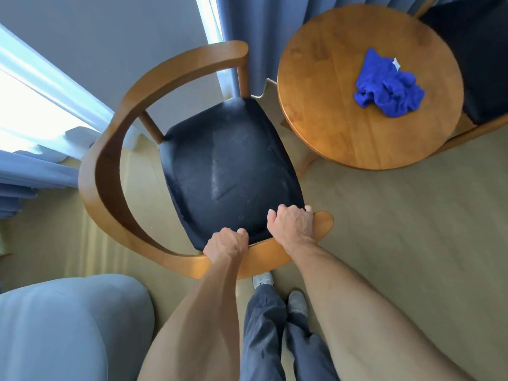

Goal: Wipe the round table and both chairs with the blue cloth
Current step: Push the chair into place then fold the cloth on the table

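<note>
A wooden chair with a curved backrest and a dark padded seat stands in front of me. Both my hands grip its curved wooden rail at the near side: my left hand on the rail's middle, my right hand close to the rail's rounded end. The blue cloth lies crumpled on the round wooden table at the upper right, with neither hand on it. The second chair shows its dark seat behind the table at the right edge, mostly hidden.
Blue curtains hang behind the chair and table, and a bright window is at the left. A grey-blue upholstered piece fills the lower left. My legs and shoes stand on the pale wooden floor just behind the chair.
</note>
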Demonstrator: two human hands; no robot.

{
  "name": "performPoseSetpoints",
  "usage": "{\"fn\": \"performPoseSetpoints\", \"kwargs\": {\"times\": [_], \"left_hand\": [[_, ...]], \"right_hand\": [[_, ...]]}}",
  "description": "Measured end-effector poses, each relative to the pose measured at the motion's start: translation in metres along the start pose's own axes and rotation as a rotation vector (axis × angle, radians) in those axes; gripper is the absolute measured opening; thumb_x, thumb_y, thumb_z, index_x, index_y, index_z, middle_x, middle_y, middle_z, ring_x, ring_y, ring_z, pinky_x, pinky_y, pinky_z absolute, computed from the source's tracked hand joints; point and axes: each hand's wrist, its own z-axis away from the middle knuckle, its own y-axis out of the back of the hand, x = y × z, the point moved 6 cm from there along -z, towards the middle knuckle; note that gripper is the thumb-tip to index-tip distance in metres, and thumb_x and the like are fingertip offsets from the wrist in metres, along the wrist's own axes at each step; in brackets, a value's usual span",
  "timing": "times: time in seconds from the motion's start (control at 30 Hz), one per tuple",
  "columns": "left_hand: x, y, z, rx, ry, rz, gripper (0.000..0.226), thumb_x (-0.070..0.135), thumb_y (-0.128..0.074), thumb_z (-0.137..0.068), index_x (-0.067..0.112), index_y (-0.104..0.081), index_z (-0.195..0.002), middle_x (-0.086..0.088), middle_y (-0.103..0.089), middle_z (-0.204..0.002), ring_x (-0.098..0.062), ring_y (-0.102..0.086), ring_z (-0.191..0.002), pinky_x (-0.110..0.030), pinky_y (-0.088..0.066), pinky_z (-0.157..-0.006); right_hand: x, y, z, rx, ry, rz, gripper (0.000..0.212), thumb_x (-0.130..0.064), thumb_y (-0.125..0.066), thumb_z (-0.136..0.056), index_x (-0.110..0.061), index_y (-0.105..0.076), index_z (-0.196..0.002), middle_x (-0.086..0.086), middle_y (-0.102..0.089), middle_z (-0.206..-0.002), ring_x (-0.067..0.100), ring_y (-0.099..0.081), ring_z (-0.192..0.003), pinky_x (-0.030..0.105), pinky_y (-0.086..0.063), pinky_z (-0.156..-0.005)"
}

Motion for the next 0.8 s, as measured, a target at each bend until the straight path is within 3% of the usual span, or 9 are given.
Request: {"fn": "performPoseSetpoints", "kwargs": {"times": [0.13, 0.3, 0.47, 0.6, 0.7, 0.8], "left_hand": [[-0.001, -0.004, -0.003, -0.024, 0.002, 0.025, 0.034, 0.039, -0.043, -0.085, 0.016, -0.067, -0.083, -0.003, -0.067, -0.085, -0.027, -0.064, -0.077, -0.035, -0.054, -0.081], [0.002, -0.005, -0.009, -0.034, -0.001, 0.031, 0.02, 0.031, -0.05, -0.079, 0.016, -0.061, -0.072, -0.001, -0.062, -0.073, -0.026, -0.062, -0.073, -0.03, -0.048, -0.07], [0.003, -0.005, -0.009, -0.011, -0.008, 0.035, 0.022, 0.034, -0.052, -0.081, 0.017, -0.061, -0.071, 0.0, -0.061, -0.07, -0.025, -0.062, -0.07, -0.031, -0.051, -0.072], [0.004, -0.002, -0.008, 0.004, -0.01, 0.024, 0.025, 0.034, -0.054, -0.082, 0.017, -0.055, -0.064, 0.0, -0.058, -0.065, -0.024, -0.059, -0.067, -0.03, -0.045, -0.067], [0.005, 0.001, -0.006, 0.024, -0.017, 0.037, 0.023, 0.032, -0.052, -0.083, 0.016, -0.061, -0.07, -0.002, -0.064, -0.073, -0.025, -0.061, -0.068, -0.03, -0.049, -0.069], [0.003, -0.002, -0.007, -0.016, -0.025, 0.023, 0.022, 0.033, -0.052, -0.082, 0.016, -0.063, -0.075, -0.002, -0.066, -0.077, -0.026, -0.063, -0.072, -0.031, -0.052, -0.072]], "right_hand": [[-0.016, -0.012, 0.007, -0.068, 0.004, 0.027, 0.043, -0.038, -0.035, -0.102, -0.015, -0.067, -0.087, 0.004, -0.069, -0.08, 0.025, -0.064, -0.077, 0.044, -0.037, -0.097], [-0.015, -0.016, -0.003, -0.129, -0.01, 0.019, 0.028, -0.034, -0.044, -0.096, -0.017, -0.059, -0.079, 0.005, -0.068, -0.085, 0.025, -0.062, -0.078, 0.035, -0.044, -0.072], [-0.016, -0.017, -0.005, -0.169, -0.07, 0.039, 0.027, -0.031, -0.048, -0.091, -0.017, -0.059, -0.071, 0.004, -0.068, -0.079, 0.023, -0.06, -0.072, 0.033, -0.046, -0.071], [-0.015, -0.017, -0.005, -0.169, -0.09, 0.034, 0.026, -0.031, -0.052, -0.089, -0.018, -0.054, -0.066, 0.001, -0.056, -0.066, 0.022, -0.054, -0.065, 0.032, -0.044, -0.067], [-0.017, -0.014, -0.002, -0.119, -0.112, 0.013, 0.025, -0.03, -0.05, -0.091, -0.017, -0.055, -0.07, 0.001, -0.059, -0.067, 0.021, -0.056, -0.065, 0.037, -0.047, -0.077], [-0.018, -0.014, 0.001, -0.05, -0.107, 0.033, 0.023, -0.03, -0.047, -0.093, -0.016, -0.058, -0.079, 0.001, -0.059, -0.066, 0.021, -0.055, -0.064, 0.043, -0.038, -0.092]]}}
